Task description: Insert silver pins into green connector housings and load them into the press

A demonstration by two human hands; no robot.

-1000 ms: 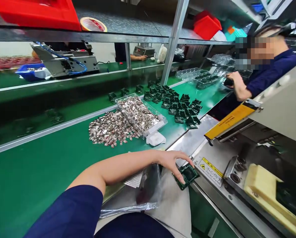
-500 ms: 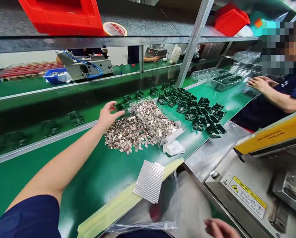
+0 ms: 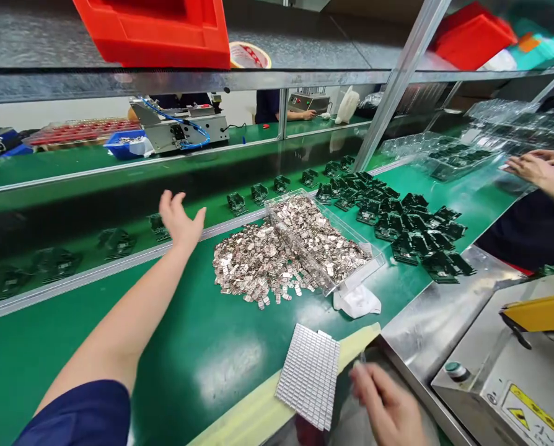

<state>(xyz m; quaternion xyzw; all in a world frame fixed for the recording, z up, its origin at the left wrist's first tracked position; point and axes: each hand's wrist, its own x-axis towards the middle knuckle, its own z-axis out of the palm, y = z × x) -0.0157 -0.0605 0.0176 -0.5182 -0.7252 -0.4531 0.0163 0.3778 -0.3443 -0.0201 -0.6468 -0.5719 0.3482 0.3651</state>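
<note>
My left hand [image 3: 180,218] is stretched out over the near rail of the dark conveyor belt [image 3: 72,204], fingers spread, holding nothing. A small green circuit board [image 3: 158,227] lies on the belt just beside it. My right hand [image 3: 388,406] is low at the table's front edge, fingers extended toward a silver gridded sheet [image 3: 310,375], and I see nothing in it. A heap of small shiny metal pieces [image 3: 251,263] lies on the green mat, partly in a clear tray [image 3: 326,238].
Many green boards [image 3: 411,226] are piled right of the tray, and more ride the belt [image 3: 258,193]. A white wad [image 3: 357,301] lies near the tray. A grey machine [image 3: 514,378] stands at right. A co-worker's hand [image 3: 532,167] works at clear trays. A metal post [image 3: 395,93] rises behind.
My left hand carried a green board from my lap up to the belt, let it go and now hangs open. My right hand rose toward the silver sheet. The view swung left.
</note>
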